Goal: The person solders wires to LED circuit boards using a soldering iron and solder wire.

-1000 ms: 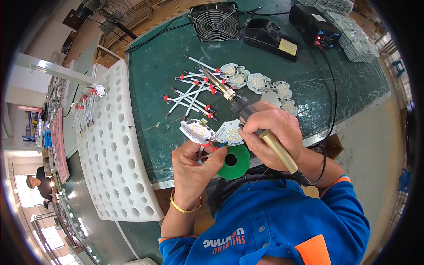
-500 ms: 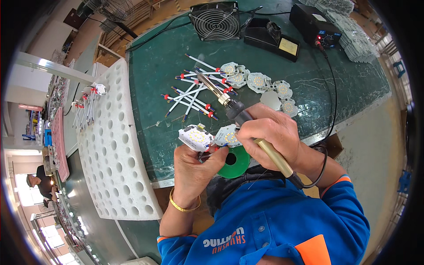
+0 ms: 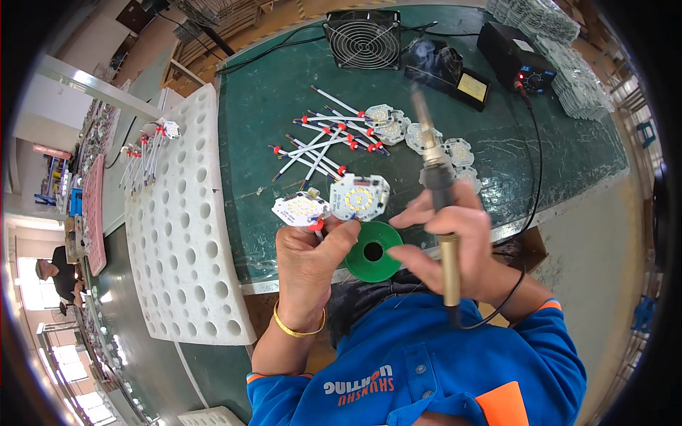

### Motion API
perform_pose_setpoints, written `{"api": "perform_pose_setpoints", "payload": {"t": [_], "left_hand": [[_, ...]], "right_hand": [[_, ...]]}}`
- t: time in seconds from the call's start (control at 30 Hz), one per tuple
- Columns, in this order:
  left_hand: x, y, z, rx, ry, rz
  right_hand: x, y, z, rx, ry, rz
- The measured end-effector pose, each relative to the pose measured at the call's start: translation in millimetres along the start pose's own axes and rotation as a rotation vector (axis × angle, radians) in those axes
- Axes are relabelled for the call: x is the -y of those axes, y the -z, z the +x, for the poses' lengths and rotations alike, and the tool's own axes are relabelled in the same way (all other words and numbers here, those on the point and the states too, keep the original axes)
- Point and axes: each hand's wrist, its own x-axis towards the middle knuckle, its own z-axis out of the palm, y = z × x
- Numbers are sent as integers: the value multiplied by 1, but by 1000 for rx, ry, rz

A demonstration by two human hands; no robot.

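Left hand [image 3: 312,259]: pinching two white octagonal LED boards [image 3: 360,200].
Right hand [image 3: 463,238]: holding a brass-and-black soldering iron [image 3: 449,273], thumb standing apart.
LED boards: hanging just beside a green plastic spool [image 3: 388,265].

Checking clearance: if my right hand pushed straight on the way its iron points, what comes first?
Likely the black stand, near its left end, though depth is unclear for the blurred soldering iron.

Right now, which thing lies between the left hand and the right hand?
In the head view, a green spool lies between the left hand and the right hand.
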Motion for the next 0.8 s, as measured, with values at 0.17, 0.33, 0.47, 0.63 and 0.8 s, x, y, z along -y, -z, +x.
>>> {"api": "perform_pose_setpoints", "payload": {"t": [0.17,0.33,0.47,0.63,0.8], "left_hand": [[11,5,8,-61,37,-93],[14,5,10,-57,47,-132],[13,2,10,-78,98,-88],[13,3,11,-67,104,-89],[13,7,10,-15,127,-46]], "right_hand": [[-9,-29,-14,-27,-91,94],[-15,-41,-10,-64,-121,192],[-19,-45,-9,-113,-76,171],[-18,-39,-9,-114,9,74],[-17,-12,-18,-44,180,88]]}}
